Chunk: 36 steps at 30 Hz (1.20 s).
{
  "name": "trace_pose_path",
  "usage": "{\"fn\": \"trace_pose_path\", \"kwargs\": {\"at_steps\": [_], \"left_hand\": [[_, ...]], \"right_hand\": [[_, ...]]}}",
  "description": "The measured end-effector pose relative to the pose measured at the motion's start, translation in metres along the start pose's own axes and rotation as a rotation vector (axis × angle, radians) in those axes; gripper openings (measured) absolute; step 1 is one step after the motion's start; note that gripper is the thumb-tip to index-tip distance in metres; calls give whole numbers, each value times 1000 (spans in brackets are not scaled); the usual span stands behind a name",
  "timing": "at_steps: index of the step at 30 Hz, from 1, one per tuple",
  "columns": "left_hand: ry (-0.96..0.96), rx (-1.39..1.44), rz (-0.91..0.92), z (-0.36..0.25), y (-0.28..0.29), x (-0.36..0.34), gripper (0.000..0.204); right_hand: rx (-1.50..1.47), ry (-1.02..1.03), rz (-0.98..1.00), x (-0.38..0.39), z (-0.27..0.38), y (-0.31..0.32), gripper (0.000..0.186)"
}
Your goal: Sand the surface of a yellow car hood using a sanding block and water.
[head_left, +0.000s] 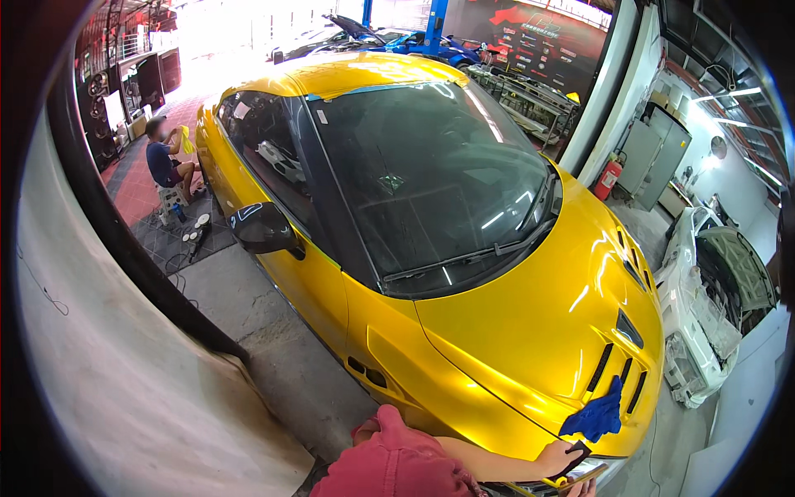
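Note:
My left hand (556, 460) reaches across the front edge of a glossy yellow car (497, 348). Its fingers close on a small flat black pad (578, 452), whose exact kind is unclear. Just below it, my right hand (582, 489) is partly cut off by the lower edge, its fingers bent at a thin yellow-edged strip (590, 475) beside the car's front light. What the right hand grips is hard to make out. A crumpled dark blue cloth (596, 414) lies on the hood just beyond both hands, near the black vent slots (623, 385).
At the far left, another person (166, 157) sits low beside the car with a yellow cloth (187, 141). A polisher-like tool (197, 232) lies on the floor there. A pale curtain (124, 364) hangs at left. White car parts (700, 306) and a fire extinguisher (609, 176) stand at right.

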<state>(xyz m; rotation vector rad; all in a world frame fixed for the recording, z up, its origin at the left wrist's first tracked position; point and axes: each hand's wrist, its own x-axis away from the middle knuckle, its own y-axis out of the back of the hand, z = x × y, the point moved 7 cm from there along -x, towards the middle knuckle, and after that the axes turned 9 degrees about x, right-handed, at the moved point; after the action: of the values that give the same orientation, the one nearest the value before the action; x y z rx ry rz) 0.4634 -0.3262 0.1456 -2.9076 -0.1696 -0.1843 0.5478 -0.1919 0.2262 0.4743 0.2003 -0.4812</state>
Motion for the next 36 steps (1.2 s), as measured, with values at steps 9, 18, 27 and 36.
{"fn": "trace_pose_path", "kwargs": {"at_steps": [9, 18, 27, 36], "left_hand": [[-15, -31, 198, -15, -17, 6, 37], [220, 122, 449, -57, -14, 36, 38], [189, 210, 458, -61, -12, 39, 37], [161, 289, 463, -67, -13, 42, 37]], "right_hand": [[171, 213, 59, 8, 30, 0, 42], [422, 328, 18, 5, 11, -3, 40], [539, 416, 24, 9, 59, -8, 36], [505, 374, 16, 10, 67, -9, 41]]}}
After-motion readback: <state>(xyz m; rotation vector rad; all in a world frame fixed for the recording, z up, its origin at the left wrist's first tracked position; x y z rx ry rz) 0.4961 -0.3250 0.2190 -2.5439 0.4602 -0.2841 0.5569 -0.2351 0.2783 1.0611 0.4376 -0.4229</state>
